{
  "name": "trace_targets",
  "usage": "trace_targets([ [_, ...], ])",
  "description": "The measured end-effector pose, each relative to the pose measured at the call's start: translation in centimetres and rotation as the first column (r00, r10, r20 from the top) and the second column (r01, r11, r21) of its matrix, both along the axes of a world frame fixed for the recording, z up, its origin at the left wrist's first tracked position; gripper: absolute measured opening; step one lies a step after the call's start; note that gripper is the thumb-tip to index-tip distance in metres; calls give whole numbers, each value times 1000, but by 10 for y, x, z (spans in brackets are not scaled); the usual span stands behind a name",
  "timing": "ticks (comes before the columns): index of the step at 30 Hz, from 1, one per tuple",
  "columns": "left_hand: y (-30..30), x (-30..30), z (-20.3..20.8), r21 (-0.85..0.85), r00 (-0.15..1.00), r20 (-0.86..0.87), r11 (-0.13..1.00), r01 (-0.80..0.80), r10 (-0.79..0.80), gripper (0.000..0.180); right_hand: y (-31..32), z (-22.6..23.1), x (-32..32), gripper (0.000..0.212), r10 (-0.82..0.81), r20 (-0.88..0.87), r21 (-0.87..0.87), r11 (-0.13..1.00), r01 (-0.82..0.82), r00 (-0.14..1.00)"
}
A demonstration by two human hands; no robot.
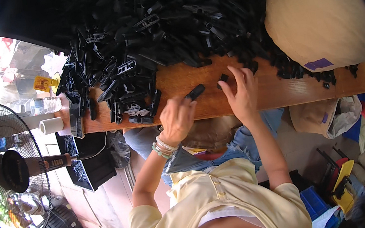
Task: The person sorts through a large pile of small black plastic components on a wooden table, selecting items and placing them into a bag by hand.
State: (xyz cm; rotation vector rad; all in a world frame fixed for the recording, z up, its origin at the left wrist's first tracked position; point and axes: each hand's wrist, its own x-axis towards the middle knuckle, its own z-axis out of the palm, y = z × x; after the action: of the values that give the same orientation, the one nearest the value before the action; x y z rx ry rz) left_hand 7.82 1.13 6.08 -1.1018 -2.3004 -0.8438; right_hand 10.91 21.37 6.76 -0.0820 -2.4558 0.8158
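Handling an elongated black plastic part (195, 93): apparently a one-piece-at-a-time step.
Part is at the brown wooden tabletop (275, 92), beside the curled fingertips of the left hand (177, 119); blur prevents confirming grip. Right hand (240, 92) is spread open, thumb beside a small black plastic block (223, 80), no hold evident. Next move likely calls for a precise fingertip pinch. Farther out: heap of black plastic parts (149, 31); bulging beige cloth sack (321, 19), contents hidden; lower left, black rectangular bin (101, 165) containing thin dark pieces (78, 170).
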Motion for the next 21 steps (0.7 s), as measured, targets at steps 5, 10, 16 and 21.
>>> trace_targets([
  [5, -4, -4, 4, 22, 907, 385, 981, -190, 167, 22, -10, -17, -6, 44, 71, 100, 162, 983, -86, 993],
  [10, -10, -10, 1, 54, 922, 382, 994, -90, 63, 23, -6, -15, -1, 42, 115, 66, 76, 990, -120, 991],
  [16, -10, -15, 5, 43, 912, 410, 999, -25, 5, 23, 6, -2, 1, 26, 373, 116, -186, 918, -349, 920],
  [21, -10, -17, 3, 64, 900, 435, 998, 1, -29, 23, 15, 2, 2, 25, 485, 202, -309, 856, -415, 851],
])
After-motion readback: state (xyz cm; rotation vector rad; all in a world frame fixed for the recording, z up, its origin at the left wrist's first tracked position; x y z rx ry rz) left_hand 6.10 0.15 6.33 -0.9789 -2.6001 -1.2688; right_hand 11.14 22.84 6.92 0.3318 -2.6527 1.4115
